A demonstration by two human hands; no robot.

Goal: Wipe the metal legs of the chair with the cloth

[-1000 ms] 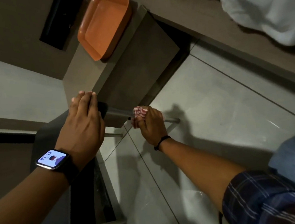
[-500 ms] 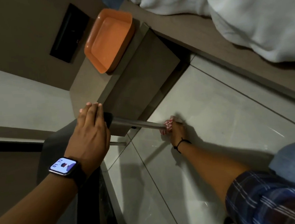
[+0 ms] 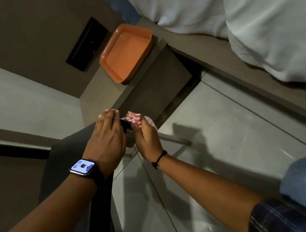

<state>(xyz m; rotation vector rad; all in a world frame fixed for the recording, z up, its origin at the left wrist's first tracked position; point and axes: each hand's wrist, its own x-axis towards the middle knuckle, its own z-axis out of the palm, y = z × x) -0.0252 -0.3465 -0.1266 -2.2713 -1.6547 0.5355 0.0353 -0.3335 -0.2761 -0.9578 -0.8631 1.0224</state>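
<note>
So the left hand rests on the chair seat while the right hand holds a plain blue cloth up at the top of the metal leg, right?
Not quite: the cloth is red and white, not plain blue, as the head view shows. The rest holds: the left hand rests on the chair seat while the right hand holds the cloth at the top of the metal leg.
</note>
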